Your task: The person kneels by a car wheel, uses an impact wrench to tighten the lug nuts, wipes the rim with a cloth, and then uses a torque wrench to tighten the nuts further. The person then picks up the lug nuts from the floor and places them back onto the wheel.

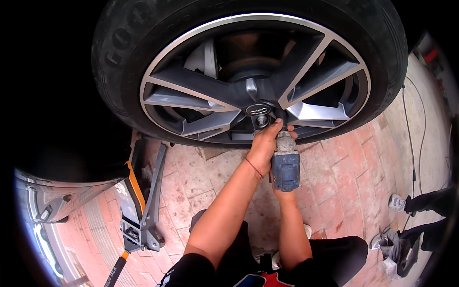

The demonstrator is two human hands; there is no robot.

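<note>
Impact wrench (286, 162), blue at the rear and grey at the nose, is sighted on my remote head feed below the centre of a car wheel (191, 86), its nose pointing up toward the hub. I find it between both hands, in contact with each. The left hand (263, 145) grasps the nose section: its thumb lies along the left side, and fingertips show on the right side. The right hand (283, 193) is underneath, grasping the tool from below at the rear; the body hides most of its fingers from me. A thin red cord (254, 169) circles the left wrist.

Just beyond the left thumb I note a bright metal wheel bolt (261, 122), directly under the round centre cap (258, 110). The nose tip goes into shadow just right of this bolt; I cannot tell whether it is seated on anything.

Left of the wheel stands a grey floor jack (152, 205) with orange trim, well apart from both hands, on reddish paving (344, 177). Far right, I record another person's dark trouser legs (432, 203) near a black cable (414, 158).
</note>
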